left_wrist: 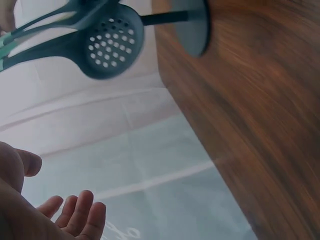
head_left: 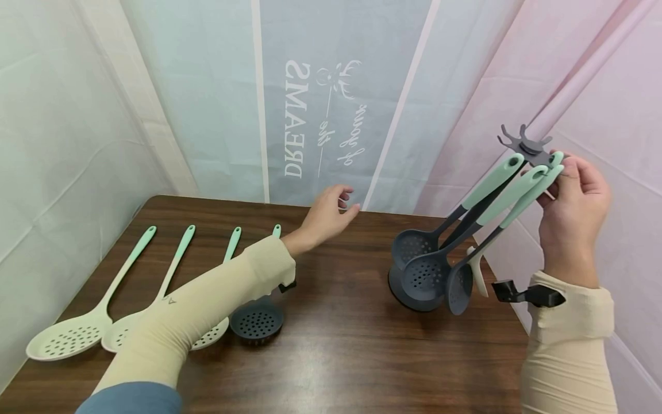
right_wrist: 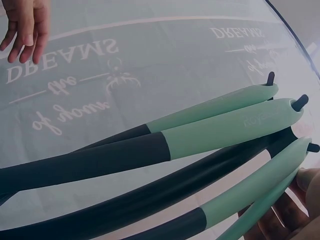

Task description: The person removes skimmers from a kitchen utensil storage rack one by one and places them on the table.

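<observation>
Nearest the camera, the left forearm in its cream sleeve (head_left: 207, 305) crosses low over the bench (head_left: 336, 345), hiding part of a row of slotted spoons by the left edge: three pale ones (head_left: 67, 336) and a dark-headed one (head_left: 257, 320), laid side by side with handles pointing toward the far edge. The left hand (head_left: 326, 217) hovers over the far edge, fingers (left_wrist: 75, 212) loose and apart, holding nothing. Over to the right edge: the right hand (head_left: 571, 213) pinches the top of a hanging rack (head_left: 524, 144), fingers curled around the mint handle ends just under the hook crown, likely to steady the bundle. The rack is tilted, its round base (head_left: 414, 290) resting on the bench near the right edge, top leaning out to the right. Three dark slotted ladles (head_left: 426, 276) hang from the hooks, long axes slanting from upper right down to lower left, perforated heads low against the base, mint handles (right_wrist: 225, 127) up at the hand.
</observation>
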Demonstrator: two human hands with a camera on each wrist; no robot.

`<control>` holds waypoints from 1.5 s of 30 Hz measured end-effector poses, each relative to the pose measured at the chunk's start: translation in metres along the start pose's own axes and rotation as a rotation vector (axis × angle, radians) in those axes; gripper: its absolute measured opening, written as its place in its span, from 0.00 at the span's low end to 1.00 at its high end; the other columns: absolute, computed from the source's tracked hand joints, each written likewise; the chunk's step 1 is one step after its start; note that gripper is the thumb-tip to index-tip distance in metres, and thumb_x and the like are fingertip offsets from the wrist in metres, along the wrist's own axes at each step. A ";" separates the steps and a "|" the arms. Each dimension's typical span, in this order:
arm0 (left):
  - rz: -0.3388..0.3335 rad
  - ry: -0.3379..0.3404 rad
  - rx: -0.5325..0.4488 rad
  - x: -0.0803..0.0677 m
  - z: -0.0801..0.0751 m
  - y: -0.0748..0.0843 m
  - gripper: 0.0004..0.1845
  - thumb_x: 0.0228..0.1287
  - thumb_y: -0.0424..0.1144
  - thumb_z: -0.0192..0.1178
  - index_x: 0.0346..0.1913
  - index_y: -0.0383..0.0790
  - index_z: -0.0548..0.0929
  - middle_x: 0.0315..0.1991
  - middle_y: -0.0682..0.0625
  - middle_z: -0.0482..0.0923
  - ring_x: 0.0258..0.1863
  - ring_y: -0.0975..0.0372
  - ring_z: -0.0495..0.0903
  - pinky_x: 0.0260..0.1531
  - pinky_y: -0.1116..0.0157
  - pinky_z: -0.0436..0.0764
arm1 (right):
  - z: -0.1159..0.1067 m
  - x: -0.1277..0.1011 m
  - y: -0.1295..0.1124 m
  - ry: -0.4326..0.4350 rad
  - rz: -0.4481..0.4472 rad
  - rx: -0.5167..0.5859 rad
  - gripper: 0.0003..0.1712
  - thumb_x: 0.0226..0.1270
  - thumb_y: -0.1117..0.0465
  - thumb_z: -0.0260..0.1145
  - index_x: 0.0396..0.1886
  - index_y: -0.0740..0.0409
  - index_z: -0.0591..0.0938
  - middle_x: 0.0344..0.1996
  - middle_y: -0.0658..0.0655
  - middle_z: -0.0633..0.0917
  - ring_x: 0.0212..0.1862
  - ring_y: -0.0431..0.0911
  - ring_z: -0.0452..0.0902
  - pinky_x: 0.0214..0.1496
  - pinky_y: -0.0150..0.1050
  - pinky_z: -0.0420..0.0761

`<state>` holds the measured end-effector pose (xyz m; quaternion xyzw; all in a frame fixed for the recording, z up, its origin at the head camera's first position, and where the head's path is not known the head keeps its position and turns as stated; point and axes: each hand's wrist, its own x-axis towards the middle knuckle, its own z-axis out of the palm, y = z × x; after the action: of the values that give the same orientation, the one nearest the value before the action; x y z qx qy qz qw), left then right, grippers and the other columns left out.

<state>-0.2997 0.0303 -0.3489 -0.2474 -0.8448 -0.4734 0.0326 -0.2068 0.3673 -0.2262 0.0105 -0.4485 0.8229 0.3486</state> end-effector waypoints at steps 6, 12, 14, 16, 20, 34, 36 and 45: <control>0.078 -0.012 -0.022 0.000 0.005 0.013 0.22 0.72 0.39 0.63 0.65 0.34 0.75 0.54 0.43 0.77 0.50 0.55 0.81 0.52 0.64 0.80 | 0.001 0.000 -0.001 0.014 0.001 0.001 0.11 0.68 0.74 0.67 0.46 0.79 0.81 0.28 0.64 0.85 0.28 0.56 0.88 0.31 0.43 0.87; 0.153 -0.008 -0.067 0.003 0.009 0.023 0.23 0.72 0.39 0.63 0.65 0.34 0.75 0.54 0.43 0.77 0.49 0.55 0.81 0.50 0.67 0.80 | 0.002 -0.001 -0.003 0.015 0.026 0.008 0.11 0.68 0.74 0.67 0.47 0.78 0.81 0.26 0.64 0.85 0.27 0.56 0.88 0.31 0.43 0.87; 0.171 -0.010 -0.091 0.005 0.011 0.026 0.23 0.72 0.39 0.63 0.65 0.34 0.75 0.54 0.43 0.76 0.50 0.55 0.81 0.49 0.68 0.80 | 0.002 -0.001 -0.003 0.016 0.028 0.003 0.11 0.68 0.74 0.67 0.47 0.78 0.81 0.26 0.64 0.85 0.27 0.56 0.88 0.30 0.43 0.87; 0.185 -0.010 -0.114 0.007 0.014 0.030 0.23 0.72 0.39 0.63 0.66 0.34 0.75 0.55 0.43 0.76 0.50 0.56 0.81 0.49 0.67 0.80 | 0.002 0.000 -0.002 0.018 0.026 -0.003 0.10 0.68 0.74 0.67 0.46 0.78 0.81 0.26 0.64 0.85 0.27 0.56 0.88 0.29 0.43 0.87; 0.203 0.001 -0.150 0.013 0.019 0.038 0.24 0.72 0.38 0.63 0.66 0.35 0.75 0.55 0.43 0.76 0.51 0.55 0.82 0.50 0.64 0.81 | 0.001 0.000 -0.001 0.022 0.021 -0.007 0.10 0.68 0.74 0.67 0.46 0.78 0.81 0.26 0.64 0.85 0.27 0.56 0.88 0.29 0.43 0.87; 0.355 -0.025 -0.236 0.025 0.046 0.071 0.29 0.70 0.36 0.66 0.71 0.37 0.71 0.57 0.43 0.76 0.48 0.61 0.81 0.50 0.65 0.81 | 0.002 -0.002 -0.002 0.022 0.018 0.019 0.13 0.69 0.73 0.67 0.50 0.77 0.81 0.26 0.65 0.86 0.27 0.56 0.88 0.28 0.43 0.86; 0.390 -0.031 -0.247 0.028 0.051 0.077 0.32 0.68 0.35 0.67 0.72 0.38 0.70 0.56 0.42 0.75 0.48 0.59 0.80 0.50 0.69 0.79 | 0.002 -0.002 -0.001 0.026 0.016 0.017 0.13 0.69 0.73 0.67 0.49 0.77 0.81 0.26 0.65 0.86 0.27 0.56 0.88 0.28 0.42 0.87; 0.415 -0.073 -0.223 0.040 0.071 0.102 0.35 0.66 0.36 0.70 0.74 0.42 0.69 0.55 0.45 0.75 0.48 0.63 0.80 0.49 0.75 0.77 | 0.001 -0.001 -0.001 0.028 0.020 0.014 0.13 0.68 0.73 0.68 0.49 0.76 0.81 0.27 0.65 0.86 0.27 0.55 0.88 0.28 0.42 0.87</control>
<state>-0.2762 0.1477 -0.2961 -0.4350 -0.7189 -0.5375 0.0712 -0.2061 0.3664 -0.2249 -0.0032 -0.4377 0.8297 0.3464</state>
